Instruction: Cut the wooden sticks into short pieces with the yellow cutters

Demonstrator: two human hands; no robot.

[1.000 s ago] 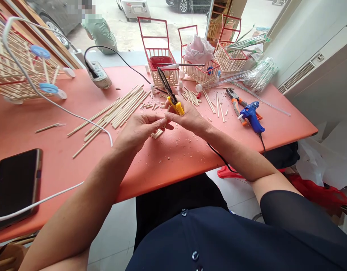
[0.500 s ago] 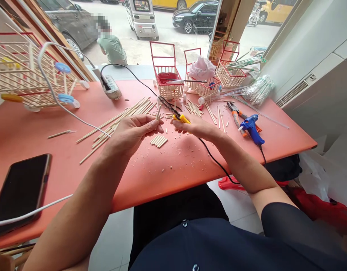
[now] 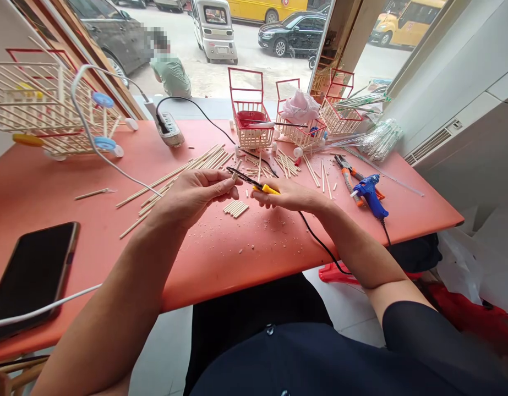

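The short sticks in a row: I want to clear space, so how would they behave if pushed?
The short sticks probably weigh little, being so thin. Seemingly unbound, they would likely separate. They look rounded, so some may roll across the table.

A navy shirt (image 3: pixel 320 360) had round, glossy buttons (image 3: pixel 270 330) down its front and a short right sleeve (image 3: pixel 408 324); black clothing (image 3: pixel 257 311) covered the lap beneath.

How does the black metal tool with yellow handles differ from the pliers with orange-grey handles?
The black metal tool with yellow handles is in the right hand; the pliers with orange-grey handles lie on the orange table. The tool's head looks long, slim; the pliers' head shorter, thicker. Both have coloured handles.
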